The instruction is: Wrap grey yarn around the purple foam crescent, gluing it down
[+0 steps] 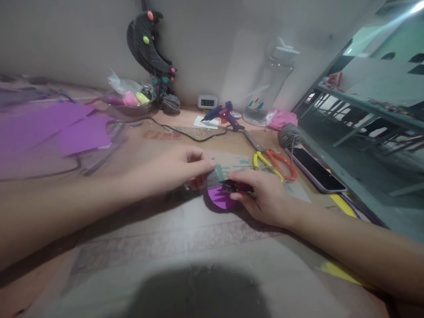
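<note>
Over the middle of the table, my left hand (pixel 194 165) pinches the edge of a small rounded purple piece (pixel 220 201). Grey yarn (pixel 213 180) covers its upper part, close to my left fingertips. Facing it from the right, my right hand (pixel 265 194) is closed around small dark thread snips (pixel 228 185). The snips' pointed blades lie over the purple piece, near the border of the yarn; whether they touch it I cannot tell. My fingers hide part of the snips' handles.
Behind my hands lie a blue glue gun (pixel 225 115) with its cord, and scissors with orange and yellow handles (pixel 281 165). A phone (pixel 316 170) and a grey yarn ball (pixel 290 136) are at right. Purple sheets (pixel 66 126) spread left; a clear bottle (pixel 268 88) stands behind.
</note>
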### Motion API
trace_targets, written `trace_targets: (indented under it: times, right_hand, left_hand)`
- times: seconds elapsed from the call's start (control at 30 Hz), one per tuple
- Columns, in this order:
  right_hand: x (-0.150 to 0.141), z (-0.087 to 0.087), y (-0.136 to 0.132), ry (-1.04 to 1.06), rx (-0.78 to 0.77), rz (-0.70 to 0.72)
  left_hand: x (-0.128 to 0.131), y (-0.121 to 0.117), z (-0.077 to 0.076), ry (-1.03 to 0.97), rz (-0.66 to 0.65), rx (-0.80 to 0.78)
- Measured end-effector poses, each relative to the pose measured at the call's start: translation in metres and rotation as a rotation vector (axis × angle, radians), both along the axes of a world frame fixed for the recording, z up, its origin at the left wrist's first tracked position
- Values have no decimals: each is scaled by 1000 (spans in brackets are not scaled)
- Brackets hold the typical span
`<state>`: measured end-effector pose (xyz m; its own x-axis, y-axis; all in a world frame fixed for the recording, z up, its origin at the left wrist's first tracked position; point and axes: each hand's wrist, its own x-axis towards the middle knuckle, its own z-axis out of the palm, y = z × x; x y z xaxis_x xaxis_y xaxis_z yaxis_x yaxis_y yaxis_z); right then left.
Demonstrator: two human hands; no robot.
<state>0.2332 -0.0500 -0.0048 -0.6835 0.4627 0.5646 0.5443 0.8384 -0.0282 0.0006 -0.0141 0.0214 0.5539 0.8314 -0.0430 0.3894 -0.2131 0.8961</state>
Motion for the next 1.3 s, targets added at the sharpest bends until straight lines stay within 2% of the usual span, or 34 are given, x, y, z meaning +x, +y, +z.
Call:
trace_targets:
  times: [0.17, 0.3, 0.83, 1.3]
  right_hand:
    - [0, 3, 2, -34, 81, -5]
    - [0, 3, 7, -78, 152, 1]
    - [4, -1, 2, -186, 56, 1]
    - [2, 0, 4, -190, 63, 7]
  left_hand:
    - [6, -8, -15, -99, 9, -78]
    - [7, -6, -20, -161, 23, -108]
    - [6, -6, -21, -112, 16, -98]
    - [6, -4, -21, -136, -6, -143]
